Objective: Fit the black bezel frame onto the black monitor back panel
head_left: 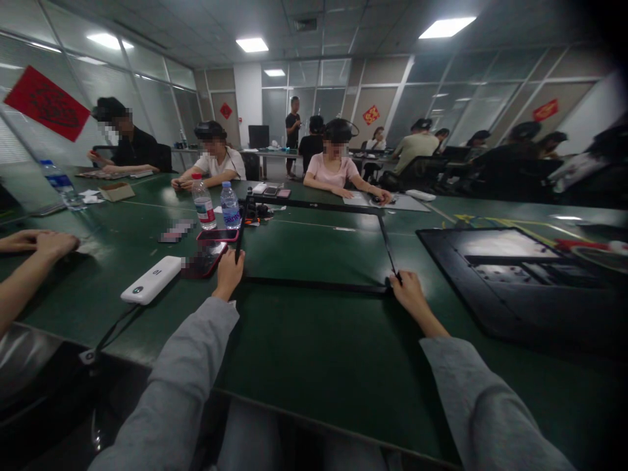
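Note:
A thin black rectangular frame [314, 284], like a screen bezel, is held tilted above the green table [314, 353], its middle open. My left hand [228, 273] is closed around its left side. My right hand [410, 292] grips it at the near right corner, thumb and fingers pinching the bar. To the right lies a large black panel [454, 278], resembling the back of a monitor, with boards and a pale plate showing in it. Beside my left hand is a dark phone [203, 261] with a red edge.
A white power bank [153, 280] with a cable lies left. Two water bottles [203, 205] stand beyond the phones. At far left, another person's hands [56, 242] rest on the table. Across it sit several people in headgear. A yellow strip [534, 227] lies behind the panel.

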Motion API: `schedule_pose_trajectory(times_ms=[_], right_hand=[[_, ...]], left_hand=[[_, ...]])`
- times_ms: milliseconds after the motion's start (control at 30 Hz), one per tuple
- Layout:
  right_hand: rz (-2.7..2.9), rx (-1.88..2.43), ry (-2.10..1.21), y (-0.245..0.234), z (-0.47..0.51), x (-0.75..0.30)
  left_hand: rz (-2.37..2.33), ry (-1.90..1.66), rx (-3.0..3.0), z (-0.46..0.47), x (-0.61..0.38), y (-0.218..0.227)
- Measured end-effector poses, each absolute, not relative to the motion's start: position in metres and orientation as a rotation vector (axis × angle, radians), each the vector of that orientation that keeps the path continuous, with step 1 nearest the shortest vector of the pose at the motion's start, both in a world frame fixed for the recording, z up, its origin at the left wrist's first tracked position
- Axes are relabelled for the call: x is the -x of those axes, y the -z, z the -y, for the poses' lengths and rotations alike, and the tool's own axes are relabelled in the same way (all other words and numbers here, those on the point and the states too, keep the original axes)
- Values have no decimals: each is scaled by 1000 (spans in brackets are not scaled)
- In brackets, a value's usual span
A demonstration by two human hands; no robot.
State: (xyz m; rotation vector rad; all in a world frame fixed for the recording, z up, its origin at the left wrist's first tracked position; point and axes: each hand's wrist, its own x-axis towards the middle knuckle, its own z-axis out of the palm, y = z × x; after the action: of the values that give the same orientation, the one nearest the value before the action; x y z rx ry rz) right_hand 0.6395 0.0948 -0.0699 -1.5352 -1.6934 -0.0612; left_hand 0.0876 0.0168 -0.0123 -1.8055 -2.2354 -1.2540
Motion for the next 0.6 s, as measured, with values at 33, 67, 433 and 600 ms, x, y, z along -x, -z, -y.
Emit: schedule_pose_trajectory(times_ms=[33, 67, 433, 600], right_hand=[[1716, 1537, 65, 71, -95, -640], [1734, 1534, 66, 71, -95, -641], [1726, 1589, 70, 63, -90, -634], [1728, 1564, 73, 58, -85, -631]], left_hand=[[2259, 1233, 1823, -17, -87, 13], [2274, 1217, 1835, -18, -87, 14], [2356, 1002, 1837, -17, -85, 25], [2367, 991, 1841, -15, -86, 24]])
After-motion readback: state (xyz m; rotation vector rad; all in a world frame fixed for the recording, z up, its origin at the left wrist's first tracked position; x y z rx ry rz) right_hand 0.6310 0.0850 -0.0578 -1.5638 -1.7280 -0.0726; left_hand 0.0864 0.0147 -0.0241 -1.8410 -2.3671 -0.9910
